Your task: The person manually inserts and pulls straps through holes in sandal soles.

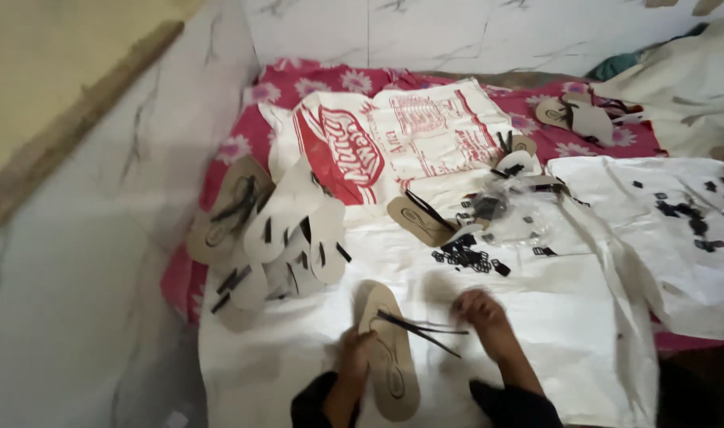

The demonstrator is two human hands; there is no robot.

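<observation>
On the white woven sheet (pixel 536 317), I am pinning a beige oval sandal sole (pixel 390 357) under my left hand (pixel 352 349) while my right hand (pixel 477 307) is pinching its thin black straps (pixel 417 326).

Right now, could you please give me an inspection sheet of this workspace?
Surface: white sheet over a pink flowered cloth, creased.
Job's things: tan sandal sole lying flat, thin black straps across its top end.
Clutter: pile of soles at left; heap of small black buckles; clear plastic bag; printed red-and-white sack; more soles far right.
Hands: left hand on the sole's edge; right hand at the straps' ends, blurred.
Cables: nothing seen.
Surroundings: marble-patterned wall at left and behind; cream fabric at upper right.
</observation>
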